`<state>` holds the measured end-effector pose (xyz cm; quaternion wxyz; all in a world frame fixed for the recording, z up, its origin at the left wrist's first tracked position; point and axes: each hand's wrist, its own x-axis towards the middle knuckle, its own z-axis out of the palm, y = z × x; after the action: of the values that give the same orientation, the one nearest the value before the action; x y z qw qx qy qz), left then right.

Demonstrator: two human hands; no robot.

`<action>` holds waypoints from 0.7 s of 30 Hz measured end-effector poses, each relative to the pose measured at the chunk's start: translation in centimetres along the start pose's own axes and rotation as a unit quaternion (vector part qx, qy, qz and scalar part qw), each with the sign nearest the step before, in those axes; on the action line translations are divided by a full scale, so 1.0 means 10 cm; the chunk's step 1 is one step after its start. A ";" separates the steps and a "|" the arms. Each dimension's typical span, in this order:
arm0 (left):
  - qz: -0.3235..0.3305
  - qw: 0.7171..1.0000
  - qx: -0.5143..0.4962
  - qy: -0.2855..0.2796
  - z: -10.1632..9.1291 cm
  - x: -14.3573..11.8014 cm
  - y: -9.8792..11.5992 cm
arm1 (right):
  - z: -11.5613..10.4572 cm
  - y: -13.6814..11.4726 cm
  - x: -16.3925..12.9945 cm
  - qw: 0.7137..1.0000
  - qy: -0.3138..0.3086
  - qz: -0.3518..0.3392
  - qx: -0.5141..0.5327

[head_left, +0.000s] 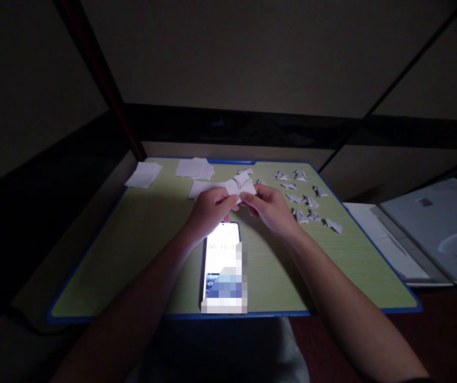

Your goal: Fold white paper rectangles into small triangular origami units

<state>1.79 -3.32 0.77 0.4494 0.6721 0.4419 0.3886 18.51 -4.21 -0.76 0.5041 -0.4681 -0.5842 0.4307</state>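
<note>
Head view shows left hand point(211, 208) and right hand point(270, 209) both pinching one folded paper point(241, 185) above the counter point(140, 239), beside a lit phone point(222, 250) and folded pieces point(306, 199).

The lit phone point(223, 264) lying on the green board point(140, 250) shows a timer reading "00:15:3", its last digit hidden; nothing else is readable.

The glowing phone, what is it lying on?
The lit smartphone lies flat on the green, blue-edged board, just below the left hand and right hand, which pinch a folded white paper piece. Whatever is directly beneath the phone is covered.
</note>
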 end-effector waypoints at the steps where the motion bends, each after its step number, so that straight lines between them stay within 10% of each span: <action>1: -0.001 1.000 -0.001 -0.001 0.00 0.00 0.01 | 0.00 0.00 0.00 1.000 0.002 0.000 -0.001; 21: -0.007 0.995 -0.092 -0.037 -0.06 0.02 -0.05 | 0.02 -0.02 -0.02 0.993 -0.045 0.014 0.109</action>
<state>1.21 -2.91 0.46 0.5284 0.6386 0.3920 0.3992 18.33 -4.42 -0.60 0.5195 -0.3982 -0.5491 0.5196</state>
